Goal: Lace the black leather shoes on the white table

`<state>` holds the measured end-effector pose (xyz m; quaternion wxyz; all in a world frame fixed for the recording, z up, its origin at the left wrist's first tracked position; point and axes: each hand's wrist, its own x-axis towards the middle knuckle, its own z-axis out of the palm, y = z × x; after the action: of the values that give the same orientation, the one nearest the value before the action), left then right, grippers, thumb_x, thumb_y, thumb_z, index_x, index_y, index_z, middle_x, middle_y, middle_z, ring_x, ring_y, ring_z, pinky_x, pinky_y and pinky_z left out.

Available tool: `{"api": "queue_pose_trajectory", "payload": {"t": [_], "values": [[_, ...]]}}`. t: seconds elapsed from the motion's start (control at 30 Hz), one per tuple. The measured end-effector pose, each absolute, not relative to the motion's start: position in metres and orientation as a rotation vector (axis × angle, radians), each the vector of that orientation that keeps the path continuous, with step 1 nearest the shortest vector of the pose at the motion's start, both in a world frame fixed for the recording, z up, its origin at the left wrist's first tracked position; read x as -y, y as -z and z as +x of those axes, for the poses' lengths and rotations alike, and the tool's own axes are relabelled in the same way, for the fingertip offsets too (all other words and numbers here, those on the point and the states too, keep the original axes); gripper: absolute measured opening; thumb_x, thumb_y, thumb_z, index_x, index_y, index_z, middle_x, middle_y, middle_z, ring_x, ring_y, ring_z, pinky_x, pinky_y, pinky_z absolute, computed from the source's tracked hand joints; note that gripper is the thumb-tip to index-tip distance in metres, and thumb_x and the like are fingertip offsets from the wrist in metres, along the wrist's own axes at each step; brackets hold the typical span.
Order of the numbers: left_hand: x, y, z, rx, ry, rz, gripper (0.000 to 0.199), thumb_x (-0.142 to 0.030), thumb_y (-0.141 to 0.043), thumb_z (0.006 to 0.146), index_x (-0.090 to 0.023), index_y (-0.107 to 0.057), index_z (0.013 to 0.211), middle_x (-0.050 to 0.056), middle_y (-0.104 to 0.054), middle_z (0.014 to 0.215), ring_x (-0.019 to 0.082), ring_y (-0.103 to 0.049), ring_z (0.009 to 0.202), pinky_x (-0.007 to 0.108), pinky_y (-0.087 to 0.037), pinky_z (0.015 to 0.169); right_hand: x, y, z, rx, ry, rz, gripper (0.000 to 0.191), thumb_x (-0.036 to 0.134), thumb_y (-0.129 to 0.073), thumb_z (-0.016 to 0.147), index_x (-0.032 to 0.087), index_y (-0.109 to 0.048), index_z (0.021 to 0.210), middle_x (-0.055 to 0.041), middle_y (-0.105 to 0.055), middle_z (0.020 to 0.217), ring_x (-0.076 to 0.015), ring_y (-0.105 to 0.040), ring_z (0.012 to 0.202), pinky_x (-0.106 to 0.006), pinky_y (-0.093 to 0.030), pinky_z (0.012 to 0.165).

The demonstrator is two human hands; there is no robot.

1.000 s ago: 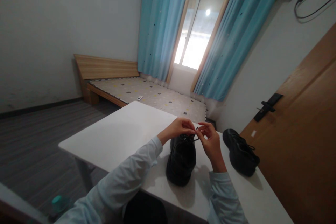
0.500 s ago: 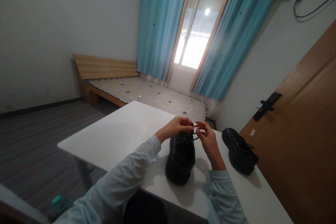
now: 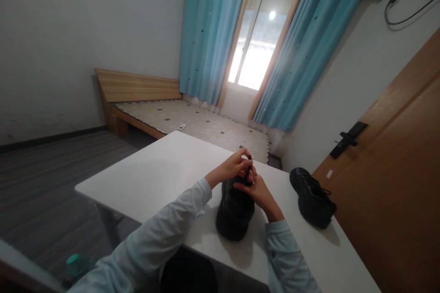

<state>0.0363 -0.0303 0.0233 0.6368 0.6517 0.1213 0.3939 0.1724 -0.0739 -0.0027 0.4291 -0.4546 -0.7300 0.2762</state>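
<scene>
A black lace-up shoe [image 3: 235,215] stands upright on the white table [image 3: 161,169], its heel toward me. Above its front part, my left hand [image 3: 240,163] is closed in a pinch on a dark shoelace [image 3: 249,168] pulled upward. My right hand [image 3: 252,187] lies over the shoe's opening and tongue area, thumb across the shoe and fingers curled close to the left fingers at the lace. What the right fingertips grip is partly hidden. A second black shoe [image 3: 313,199] with a tied lace rests on the table to the right.
Past the table stands a bed [image 3: 206,123] with a small white object [image 3: 182,127] on it. A wooden door [image 3: 395,169] with a black handle is close on the right. A bottle with a green cap [image 3: 73,260] is at the lower left.
My right hand has moved left and toward me, from beside the lace to over the shoe. My left hand has risen slightly with the lace. The shoe stays in place.
</scene>
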Motion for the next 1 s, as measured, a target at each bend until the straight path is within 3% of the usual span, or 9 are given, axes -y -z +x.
{"api": "queue_pose_trajectory", "payload": {"t": [0.1, 0.33, 0.57, 0.7, 1.0], "values": [[0.028, -0.022, 0.036, -0.329, -0.864, 1.526, 0.026, -0.035, -0.054, 0.082, -0.019, -0.035, 0.089, -0.003, -0.061, 0.065, 0.009, -0.06, 0.051, 0.015, -0.042, 0.045, 0.074, 0.005, 0.171, 1.768, -0.711, -1.143, 0.048, 0.034, -0.076, 0.062, 0.022, -0.059, 0.106, -0.0039, -0.064, 0.106, -0.0225, -0.059, 0.098, -0.038, -0.046, 0.087], [0.036, -0.028, 0.027, -0.422, -0.805, 1.57, 0.019, -0.031, -0.051, 0.083, -0.019, -0.036, 0.087, -0.003, -0.06, 0.062, 0.009, -0.056, 0.047, 0.017, -0.042, 0.045, 0.074, 0.008, 0.173, 1.815, -0.643, -1.184, 0.039, 0.037, -0.077, 0.059, 0.018, -0.06, 0.088, 0.001, -0.062, 0.08, -0.0188, -0.056, 0.077, -0.033, -0.044, 0.075], [0.093, -0.049, 0.005, -0.618, -1.239, 1.74, 0.008, -0.024, -0.043, 0.087, -0.02, -0.037, 0.085, -0.005, -0.057, 0.059, 0.008, -0.055, 0.052, 0.019, -0.043, 0.053, 0.078, 0.006, 0.176, 1.898, -0.556, -1.162, 0.036, 0.039, -0.074, 0.064, 0.02, -0.061, 0.091, -0.0022, -0.064, 0.092, -0.0208, -0.058, 0.088, -0.034, -0.044, 0.08], [0.129, -0.057, -0.005, -0.616, -1.315, 1.811, 0.004, -0.021, -0.04, 0.088, -0.02, -0.037, 0.086, -0.005, -0.057, 0.061, 0.009, -0.055, 0.054, 0.02, -0.043, 0.055, 0.076, 0.013, 0.178, 1.905, -0.525, -1.163, 0.041, 0.034, -0.073, 0.064, 0.021, -0.061, 0.102, -0.0033, -0.064, 0.099, -0.0214, -0.059, 0.092, -0.035, -0.045, 0.082], [0.159, -0.049, -0.001, -0.654, -1.426, 2.238, 0.009, -0.013, -0.038, 0.087, -0.018, -0.045, 0.086, -0.002, -0.059, 0.066, 0.009, -0.057, 0.059, 0.019, -0.042, 0.057, 0.075, 0.013, 0.177, 1.922, -0.455, -1.093, 0.031, 0.02, -0.069, 0.062, 0.022, -0.064, 0.093, -0.0053, -0.065, 0.1, -0.0243, -0.059, 0.099, -0.041, -0.043, 0.091]]}}
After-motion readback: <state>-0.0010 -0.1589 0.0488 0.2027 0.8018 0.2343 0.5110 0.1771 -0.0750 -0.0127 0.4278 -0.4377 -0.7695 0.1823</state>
